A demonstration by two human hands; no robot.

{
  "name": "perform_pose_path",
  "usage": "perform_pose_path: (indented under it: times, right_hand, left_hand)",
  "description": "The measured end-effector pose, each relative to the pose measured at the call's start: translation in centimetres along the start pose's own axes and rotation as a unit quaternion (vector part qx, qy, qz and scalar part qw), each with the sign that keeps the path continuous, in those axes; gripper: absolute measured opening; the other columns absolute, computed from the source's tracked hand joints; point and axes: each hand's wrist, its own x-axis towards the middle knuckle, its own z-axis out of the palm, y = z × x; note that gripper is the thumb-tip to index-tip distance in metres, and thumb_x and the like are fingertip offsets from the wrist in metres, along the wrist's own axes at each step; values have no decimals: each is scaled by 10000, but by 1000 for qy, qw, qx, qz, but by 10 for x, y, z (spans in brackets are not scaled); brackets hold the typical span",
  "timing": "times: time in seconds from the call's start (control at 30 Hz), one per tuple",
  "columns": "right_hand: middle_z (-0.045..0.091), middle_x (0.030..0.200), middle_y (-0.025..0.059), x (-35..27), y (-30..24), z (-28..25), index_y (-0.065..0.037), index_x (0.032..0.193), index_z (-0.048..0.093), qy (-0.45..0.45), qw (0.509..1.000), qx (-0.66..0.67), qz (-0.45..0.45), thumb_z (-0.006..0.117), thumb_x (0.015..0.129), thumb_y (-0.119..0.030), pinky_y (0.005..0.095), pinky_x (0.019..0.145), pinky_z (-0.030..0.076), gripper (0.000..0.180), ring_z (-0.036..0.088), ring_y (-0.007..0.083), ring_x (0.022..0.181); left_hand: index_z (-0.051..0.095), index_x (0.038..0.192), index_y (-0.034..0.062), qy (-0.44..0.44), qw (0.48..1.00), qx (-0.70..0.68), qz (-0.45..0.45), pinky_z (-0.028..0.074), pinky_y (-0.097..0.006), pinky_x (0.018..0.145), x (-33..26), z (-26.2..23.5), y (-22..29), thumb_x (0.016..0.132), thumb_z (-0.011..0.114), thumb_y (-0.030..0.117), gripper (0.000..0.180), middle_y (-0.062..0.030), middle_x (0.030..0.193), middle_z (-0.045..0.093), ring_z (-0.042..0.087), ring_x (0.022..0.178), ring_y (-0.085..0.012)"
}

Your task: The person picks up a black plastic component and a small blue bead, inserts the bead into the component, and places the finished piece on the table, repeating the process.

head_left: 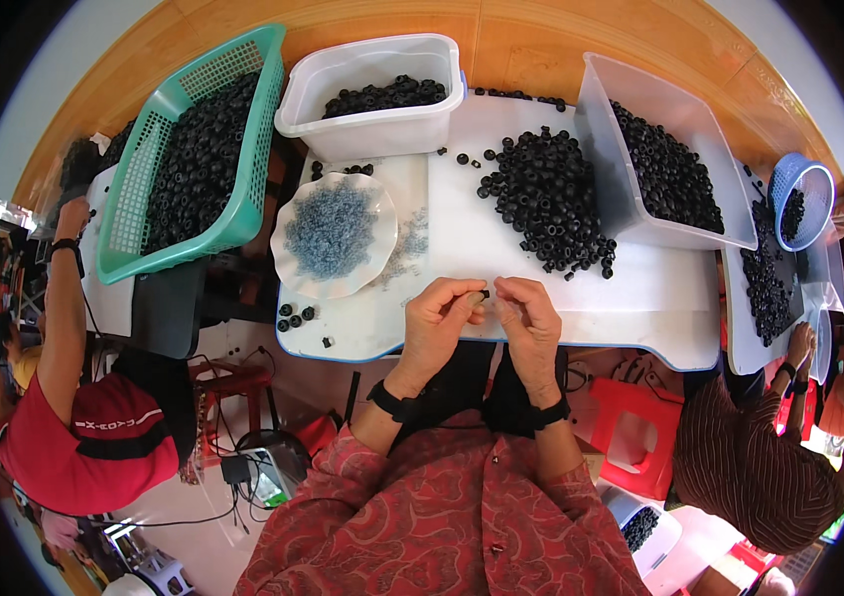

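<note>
Upper left of the frame: a green mesh basket [243,129], tilted, heaped with small black rings. Beside it at top centre, a white plastic tub [372,124], partly filled with the same black rings. Upper right: a clear plastic bin [609,149], leaning, with a deep layer of black rings inside. Far right: a small blue mesh basket [799,189] holding a few black rings. Left of centre, below the tub: a white scalloped plate [298,273] piled with tiny grey-blue parts, with more of them spilled just beside it on the right.

On the white worktop [640,298], between tub and clear bin, a loose heap of black rings [546,199]; a few stray rings near the lower left edge, another dark heap along the right end.

Low centre of the frame, at the near edge of the worktop: left hand [437,323] curled, fingertips pinched on one small black ring [483,295]. Right hand [531,318] just beside it, fingers bent narrow toward the same ring; whether touching it, cannot tell. Black bands on both wrists.

Under the worktop, a wooden floor at top, red stools, cables and a charger lower left. At left, a person in a red shirt [84,437]; at lower right, a person in a dark striped top [750,467] reaching to the right-hand heap.
</note>
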Motion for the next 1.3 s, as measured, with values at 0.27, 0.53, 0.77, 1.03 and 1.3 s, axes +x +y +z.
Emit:
perform_pose_path:
  times: [0.27, 0.53, 0.77, 1.03, 1.3]
  right_hand:
    - [671, 1022, 87, -1, -2, 3, -12, 1061, 683, 17, 999, -29, -7, 686, 896, 33, 262, 805, 527, 171, 656, 160, 900]
    - [669, 989, 78, 0, -1, 2, -14, 1026, 670, 22, 999, -46, -18, 680, 904, 25, 252, 772, 514, 129, 649, 152, 871]
    - [652, 1032, 78, -2, 2, 2, -2, 1053, 674, 1, 997, -72, -16, 676, 922, -5, 251, 779, 500, 131, 626, 148, 897]
    - [675, 987, 86, -5, 1, 5, 0, 1045, 706, 31, 998, -45, -27, 673, 922, 15, 251, 752, 526, 127, 655, 149, 867]
    - [673, 990, 80, -5, -1, 1, 2, 1044, 707, 31, 999, 13, -2, 673, 934, -3, 244, 747, 516, 114, 642, 140, 852]
  left_hand:
    - [641, 1221, -36, -42, 995, -90, -20, 586, -264, 793, -4, 0, 3, 951, 638, -27, 270, -92, 1023, 705, 695, 865, -142]
    - [629, 1227, -51, -32, 995, -95, -27, 589, -263, 791, -5, 3, 4, 945, 636, -41, 283, -102, 1021, 707, 696, 854, -146]
    - [647, 1189, -53, -11, 997, -62, -35, 603, -272, 743, -6, 4, 3, 952, 632, -24, 239, -109, 979, 718, 703, 833, -151]
    - [658, 1147, -46, 18, 995, -80, -47, 604, -255, 724, -5, 12, 2, 951, 651, 3, 202, -94, 935, 719, 696, 793, -123]
    - [647, 1170, -52, -30, 997, -73, -19, 601, -264, 776, -9, 15, 17, 939, 645, -41, 232, -99, 994, 715, 698, 839, -137]
